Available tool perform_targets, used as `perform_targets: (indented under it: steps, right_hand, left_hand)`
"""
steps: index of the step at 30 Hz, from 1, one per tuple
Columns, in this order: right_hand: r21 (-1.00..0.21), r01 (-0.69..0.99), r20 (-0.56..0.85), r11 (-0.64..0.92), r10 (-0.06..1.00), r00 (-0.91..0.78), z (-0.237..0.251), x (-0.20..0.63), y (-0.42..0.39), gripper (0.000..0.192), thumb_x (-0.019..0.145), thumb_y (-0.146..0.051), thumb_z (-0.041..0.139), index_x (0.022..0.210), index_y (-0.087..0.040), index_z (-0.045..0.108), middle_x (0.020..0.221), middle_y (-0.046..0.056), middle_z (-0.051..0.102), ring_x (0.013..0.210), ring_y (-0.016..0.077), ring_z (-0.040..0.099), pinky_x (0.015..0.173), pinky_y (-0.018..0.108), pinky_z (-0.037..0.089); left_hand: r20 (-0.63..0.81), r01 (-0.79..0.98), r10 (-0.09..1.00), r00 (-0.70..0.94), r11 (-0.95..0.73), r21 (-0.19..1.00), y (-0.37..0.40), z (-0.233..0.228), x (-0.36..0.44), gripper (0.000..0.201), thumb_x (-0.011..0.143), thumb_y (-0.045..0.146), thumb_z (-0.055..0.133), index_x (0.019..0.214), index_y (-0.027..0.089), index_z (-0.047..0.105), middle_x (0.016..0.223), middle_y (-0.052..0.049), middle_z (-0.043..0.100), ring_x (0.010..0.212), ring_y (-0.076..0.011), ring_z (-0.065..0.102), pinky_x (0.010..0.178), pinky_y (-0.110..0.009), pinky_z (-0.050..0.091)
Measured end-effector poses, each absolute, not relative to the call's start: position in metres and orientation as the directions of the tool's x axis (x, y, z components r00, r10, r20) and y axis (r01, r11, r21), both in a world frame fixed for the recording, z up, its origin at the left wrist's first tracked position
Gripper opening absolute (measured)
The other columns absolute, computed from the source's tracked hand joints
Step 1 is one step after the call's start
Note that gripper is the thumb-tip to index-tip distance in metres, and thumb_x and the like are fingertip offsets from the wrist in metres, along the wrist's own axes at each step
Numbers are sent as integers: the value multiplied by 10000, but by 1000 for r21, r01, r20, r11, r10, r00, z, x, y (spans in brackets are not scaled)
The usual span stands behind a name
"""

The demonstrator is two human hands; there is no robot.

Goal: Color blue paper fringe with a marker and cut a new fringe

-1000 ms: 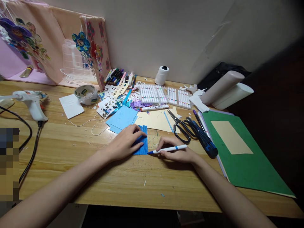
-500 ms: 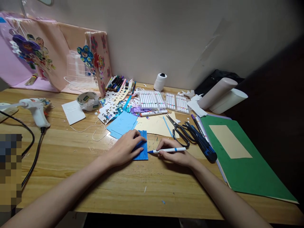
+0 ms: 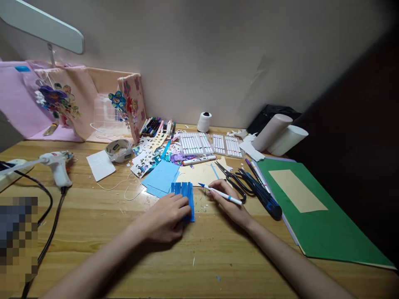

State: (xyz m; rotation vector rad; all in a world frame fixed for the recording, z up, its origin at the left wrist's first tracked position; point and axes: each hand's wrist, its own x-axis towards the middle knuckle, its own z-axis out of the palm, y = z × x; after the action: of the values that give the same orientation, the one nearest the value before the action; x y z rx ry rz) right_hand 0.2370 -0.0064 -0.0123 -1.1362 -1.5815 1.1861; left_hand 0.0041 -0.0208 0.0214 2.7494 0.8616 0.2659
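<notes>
Resting your left hand, fingers curled, over the lower left of the blue slatted piece, you hide much of your hold; I cannot tell whether those fingers pinch it or only lie on it. The piece lies flat on the tabletop between your hands, just below the light blue sheets. If your hold is loose, the piece could skid or twist under a sideways push. Your right hand holds a white marker near its tip, the blue nib bare and apart from the piece. A careless dip could streak the cream paper beyond it. Swinging that hand outward could knock the scissors lying just past it.
</notes>
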Motion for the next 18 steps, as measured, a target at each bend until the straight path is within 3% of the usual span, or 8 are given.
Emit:
perform_targets:
  steps: [2,4,7,9,13,18]
  right_hand:
    - [-970,173,138,173,971,-197,-13,237,-7,150,888,-345,530,966,-217,539,907,30,589,836,173,572,727,281,459]
    - [-965,162,184,207,972,-145,-11,238,-6,174,902,-353,503,1017,-225,527,927,37,606,789,166,576,688,279,464]
    - [-953,149,258,266,964,-70,-5,242,-5,218,937,-364,423,1098,-239,501,948,48,647,763,166,587,727,313,472]
    - [-937,166,302,307,952,-58,2,244,-5,220,942,-359,412,1081,-235,529,989,61,660,870,183,600,838,350,452]
    - [-952,151,229,267,946,-228,13,244,-9,176,892,-358,522,988,-219,569,1115,76,630,1027,207,571,886,351,436]
    - [-996,70,15,58,862,-507,12,238,-20,266,769,-378,680,889,-198,524,936,47,642,769,162,584,684,285,464]
  left_hand:
    - [139,516,551,823,-827,223,-20,18,4,166,682,80,510,815,170,554,811,-50,575,751,-191,502,659,-318,378]
    - [239,488,538,809,-840,239,-20,20,4,156,696,64,499,797,168,558,812,-47,584,747,-183,503,675,-322,379]
    - [406,425,593,695,-795,434,-22,29,1,148,733,57,499,775,176,578,928,-54,582,860,-183,513,772,-333,398]
    - [436,359,663,609,-720,594,-23,36,-2,187,734,31,494,742,185,600,1031,-56,544,971,-190,502,850,-341,397]
    - [292,183,738,608,-489,853,-22,39,-4,219,768,25,490,680,179,619,1112,-60,479,1054,-198,492,897,-338,411]
    - [149,47,717,681,-246,968,-24,36,3,205,849,213,551,665,160,623,1072,-87,482,1032,-208,519,854,-330,465]
